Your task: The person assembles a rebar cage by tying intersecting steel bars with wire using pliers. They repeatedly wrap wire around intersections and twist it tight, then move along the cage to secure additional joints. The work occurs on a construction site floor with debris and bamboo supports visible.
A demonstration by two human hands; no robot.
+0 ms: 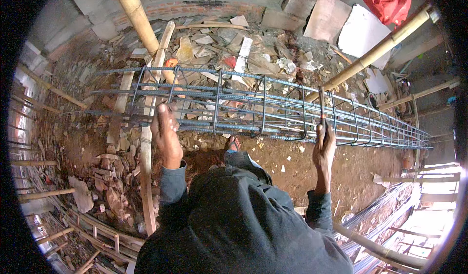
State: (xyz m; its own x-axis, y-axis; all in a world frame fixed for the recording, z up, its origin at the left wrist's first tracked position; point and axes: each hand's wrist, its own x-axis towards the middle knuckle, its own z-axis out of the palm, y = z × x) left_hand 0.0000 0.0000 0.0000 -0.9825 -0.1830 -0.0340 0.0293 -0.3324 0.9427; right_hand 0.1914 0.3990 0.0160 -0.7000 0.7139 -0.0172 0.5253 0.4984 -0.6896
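A long rebar cage (243, 96), made of bluish ribbed bars with dark square stirrups, stretches across in front of me from left to right. My left hand (167, 137) is closed at the near side of its left part, around the lower end of a stirrup (174, 86); motion smears the fingertips. At the near side further right, my right hand (324, 144) is closed on a thin dark rod-like tool (321, 103). This tool points away from me across the bars, beside a stirrup. Its exact kind cannot be made out.
A wooden plank (146, 162) passes under the cage's left part. Bamboo poles (134, 13) slant in at both sides. Rubble (204, 44) litters the ground beyond, with white boards (363, 35) and a red bag (387, 3). Long thin bars (380, 215) lie at lower right.
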